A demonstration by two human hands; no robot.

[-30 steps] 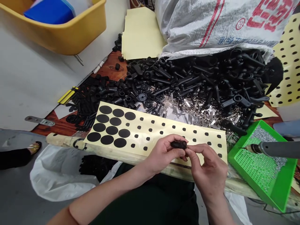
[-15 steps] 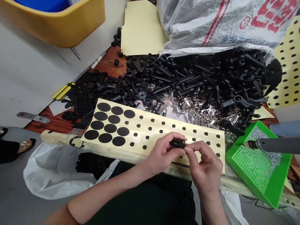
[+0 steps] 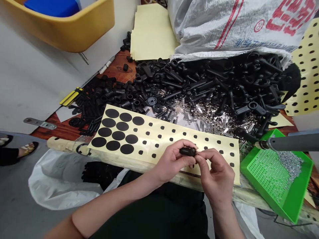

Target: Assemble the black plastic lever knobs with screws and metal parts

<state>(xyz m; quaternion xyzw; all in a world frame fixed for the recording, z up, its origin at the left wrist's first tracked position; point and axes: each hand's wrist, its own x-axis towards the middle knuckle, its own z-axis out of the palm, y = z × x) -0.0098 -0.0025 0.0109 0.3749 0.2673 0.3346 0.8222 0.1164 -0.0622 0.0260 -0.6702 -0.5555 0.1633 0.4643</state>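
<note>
My left hand (image 3: 173, 161) grips a small black plastic part (image 3: 187, 151) between thumb and fingers, just above the front edge of the table. My right hand (image 3: 216, 174) meets it from the right, its thumb and forefinger pinched against the part's end. Whatever lies between those fingertips is too small to see. Both hands hover over a pale yellow sheet (image 3: 159, 139) that carries large and small black round stickers.
A big heap of black plastic levers (image 3: 219, 83) and shiny metal clips (image 3: 204, 116) fills the table behind the sheet. A green perforated tray (image 3: 271, 179) with small screws sits at right, a grey-handled tool (image 3: 289, 142) above it. A woven sack (image 3: 236, 26), yellow tub (image 3: 64, 30) and blank sheets (image 3: 152, 33) lie farther back.
My hands have stayed together on the black part, shifting only slightly. The grey-handled tool at the right has risen a little over the green tray.
</note>
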